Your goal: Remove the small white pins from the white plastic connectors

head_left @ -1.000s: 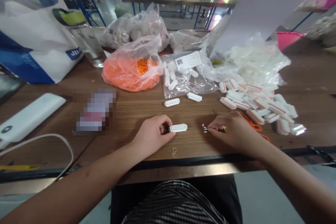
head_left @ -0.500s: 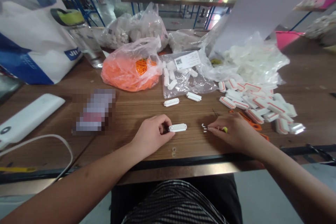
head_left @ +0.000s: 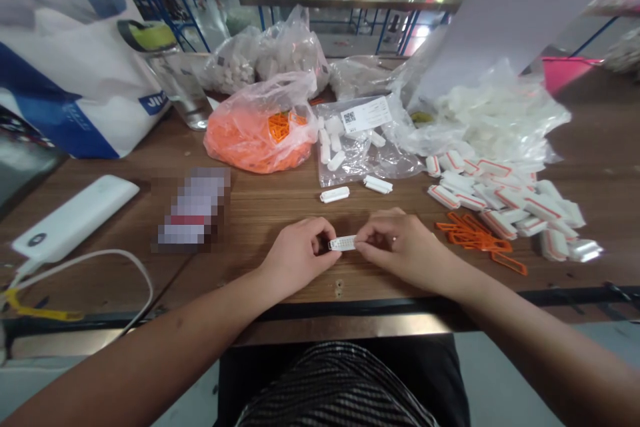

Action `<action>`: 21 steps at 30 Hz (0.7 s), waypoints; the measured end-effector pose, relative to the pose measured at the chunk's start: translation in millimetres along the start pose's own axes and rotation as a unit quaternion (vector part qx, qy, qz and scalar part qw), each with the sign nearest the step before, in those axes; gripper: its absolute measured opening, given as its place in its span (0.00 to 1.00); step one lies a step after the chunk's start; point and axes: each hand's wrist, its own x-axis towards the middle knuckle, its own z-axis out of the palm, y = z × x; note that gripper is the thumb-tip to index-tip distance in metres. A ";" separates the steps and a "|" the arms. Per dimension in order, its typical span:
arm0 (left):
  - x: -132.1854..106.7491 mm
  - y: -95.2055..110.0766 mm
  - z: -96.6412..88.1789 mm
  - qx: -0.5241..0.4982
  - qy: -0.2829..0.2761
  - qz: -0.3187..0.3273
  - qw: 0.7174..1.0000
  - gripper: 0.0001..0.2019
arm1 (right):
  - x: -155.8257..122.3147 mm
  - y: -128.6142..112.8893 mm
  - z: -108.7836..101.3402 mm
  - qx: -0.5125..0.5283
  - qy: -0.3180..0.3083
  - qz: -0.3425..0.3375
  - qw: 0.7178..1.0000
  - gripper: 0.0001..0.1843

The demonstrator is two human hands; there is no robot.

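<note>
My left hand point(head_left: 297, 253) grips the left end of a white plastic multi-hole connector block point(head_left: 343, 243). My right hand point(head_left: 405, 247) pinches its right end, so the two hands nearly meet over it, just above the table's front edge. Two similar white blocks point(head_left: 335, 195) point(head_left: 378, 184) lie a little farther out. Beyond them is a clear bag of white pieces point(head_left: 350, 147). Orange plastic frames point(head_left: 475, 233) lie to the right of my right hand, next to a heap of white parts with orange stripes point(head_left: 505, 203).
The brown wooden table point(head_left: 250, 203) also holds an orange-filled bag point(head_left: 260, 137), a white power bank with cable point(head_left: 75, 217), a pixelated object point(head_left: 193, 207), a lidded glass jar point(head_left: 177, 83) and a white-and-blue bag point(head_left: 60, 60). Another table stands behind.
My right hand has moved left from the tiny white bits onto the connector block, and those bits no longer show. The view has shifted slightly, exposing more orange frames.
</note>
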 end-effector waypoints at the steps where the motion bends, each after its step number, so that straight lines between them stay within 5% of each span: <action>1: -0.1 -0.5 0.3 0.000 0.000 0.002 1.000 0.05 | 5.0 -1.9 5.5 -0.008 -0.007 -0.012 1.000 0.06; 12: 0.6 -0.1 0.9 0.005 0.002 -0.001 1.000 0.06 | 20.6 -3.0 13.3 -0.096 -0.051 -0.097 0.989 0.04; 18: 1.7 1.3 -1.5 -0.008 -0.012 -0.006 1.000 0.05 | 4.6 -14.6 27.7 -0.289 0.008 -0.212 0.933 0.10; 21: 1.7 0.7 -1.2 -0.015 -0.016 -0.013 1.000 0.05 | -4.5 -18.2 35.1 -0.322 0.037 -0.215 0.921 0.10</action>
